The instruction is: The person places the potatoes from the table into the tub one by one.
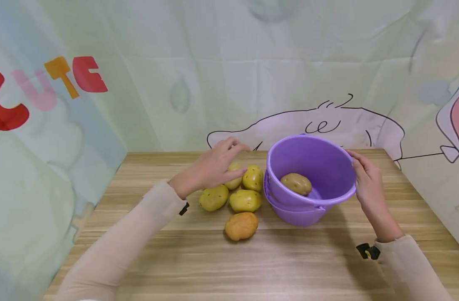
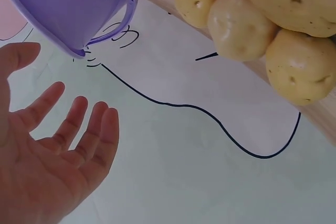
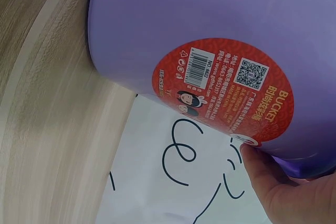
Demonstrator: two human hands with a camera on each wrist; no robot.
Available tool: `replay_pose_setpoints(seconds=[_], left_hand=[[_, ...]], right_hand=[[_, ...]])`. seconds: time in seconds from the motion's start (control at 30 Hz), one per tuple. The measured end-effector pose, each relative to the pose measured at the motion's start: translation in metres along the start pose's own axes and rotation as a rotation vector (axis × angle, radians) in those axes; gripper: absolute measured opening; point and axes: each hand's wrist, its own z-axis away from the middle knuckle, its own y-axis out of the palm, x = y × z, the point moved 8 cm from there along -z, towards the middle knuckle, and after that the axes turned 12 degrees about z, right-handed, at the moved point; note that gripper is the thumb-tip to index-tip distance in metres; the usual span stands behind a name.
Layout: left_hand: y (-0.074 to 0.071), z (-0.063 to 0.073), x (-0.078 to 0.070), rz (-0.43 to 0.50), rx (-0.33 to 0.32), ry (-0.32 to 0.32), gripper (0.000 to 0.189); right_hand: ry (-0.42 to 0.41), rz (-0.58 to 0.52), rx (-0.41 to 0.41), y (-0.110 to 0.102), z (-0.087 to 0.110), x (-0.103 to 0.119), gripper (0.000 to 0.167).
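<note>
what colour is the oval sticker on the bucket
Mostly red; the sticker on the purple bucket shows best in the right wrist view.

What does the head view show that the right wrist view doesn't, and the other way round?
Only the head view: the left hand, five potatoes on the table, one potato inside the bucket, and the CUTE lettering.
Only the right wrist view: the red oval label on the bucket's outside.
Both: the purple bucket, the right hand gripping it, the wooden table and the line-drawn backdrop.
</note>
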Motion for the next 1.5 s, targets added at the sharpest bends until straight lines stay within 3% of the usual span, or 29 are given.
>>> replay_pose_setpoints(seconds=[0.43, 1.03, 1.5], left_hand=[[0.007, 0.016, 0.017, -0.066, 0.065, -0.066, 0.052], [0.029, 0.043, 0.045, -0.058, 0.168, -0.182, 0.051], [0.048, 0.058, 0.056, -0.066, 0.205, -0.206, 0.051]], right_hand=[[-0.001, -0.003, -0.007, -0.001, 0.0, -0.002, 0.045], [0.003, -0.011, -0.003, -0.001, -0.001, -0.002, 0.045], [-0.004, -0.034, -0.019, -0.001, -0.001, -0.001, 0.043]])
